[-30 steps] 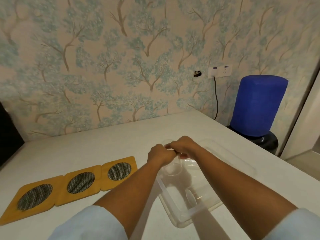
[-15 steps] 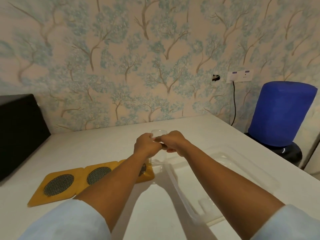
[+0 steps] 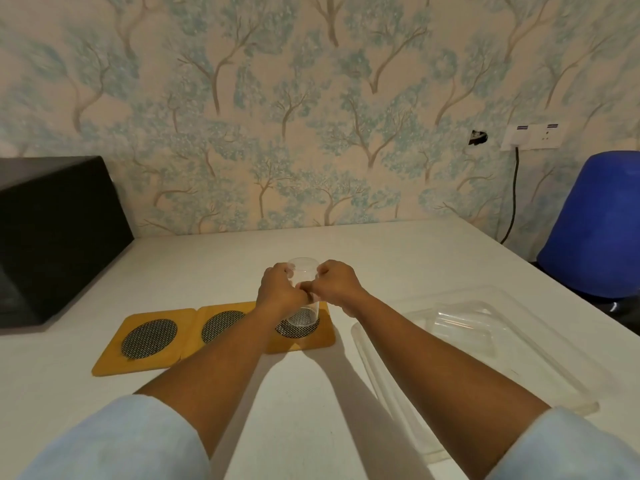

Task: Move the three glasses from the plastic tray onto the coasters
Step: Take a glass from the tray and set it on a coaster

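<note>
Both hands, left [image 3: 278, 292] and right [image 3: 337, 284], clasp the glass [image 3: 303, 299] upright on the right coaster [image 3: 304, 336], mid-frame; tray [image 3: 485, 344] lower right.

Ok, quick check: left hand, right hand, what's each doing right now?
Left hand: closed around the glass over the right-most coaster.
Right hand: closed on the same glass.

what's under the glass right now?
The glass, held by both hands, stands over the rightmost coaster; its mesh disc shows through the clear base. Actual contact can't be confirmed. The left forearm covers that coaster's left part.
</note>
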`<state>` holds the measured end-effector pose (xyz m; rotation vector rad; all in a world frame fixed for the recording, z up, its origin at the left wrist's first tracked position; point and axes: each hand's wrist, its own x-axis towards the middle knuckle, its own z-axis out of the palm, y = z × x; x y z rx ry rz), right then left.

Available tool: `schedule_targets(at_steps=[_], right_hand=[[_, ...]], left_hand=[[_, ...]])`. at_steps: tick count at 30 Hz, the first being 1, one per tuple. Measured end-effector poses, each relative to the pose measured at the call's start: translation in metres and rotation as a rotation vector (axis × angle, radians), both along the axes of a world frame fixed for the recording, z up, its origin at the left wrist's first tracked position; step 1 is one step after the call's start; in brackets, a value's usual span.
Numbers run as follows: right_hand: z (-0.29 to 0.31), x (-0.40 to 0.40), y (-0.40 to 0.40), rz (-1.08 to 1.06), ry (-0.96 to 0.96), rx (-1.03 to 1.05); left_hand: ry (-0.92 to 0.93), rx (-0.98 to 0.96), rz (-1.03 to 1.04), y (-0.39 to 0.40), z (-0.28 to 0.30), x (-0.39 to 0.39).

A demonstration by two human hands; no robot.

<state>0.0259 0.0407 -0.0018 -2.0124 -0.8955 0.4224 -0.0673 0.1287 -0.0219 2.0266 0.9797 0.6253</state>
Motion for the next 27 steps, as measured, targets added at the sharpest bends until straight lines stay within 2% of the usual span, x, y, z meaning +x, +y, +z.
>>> schedule_targets(at_steps=[12,27], right_hand=[[-0.023,-0.001,0.021,0.026,-0.042,-0.047],[-0.024,0.0,0.012,0.027,0.009,-0.069]], left_hand=[[-0.032,-0.038,0.012,0.019,-0.025,-0.002],[0.005,0.093,0.063,0.009,-0.039,-0.01]])
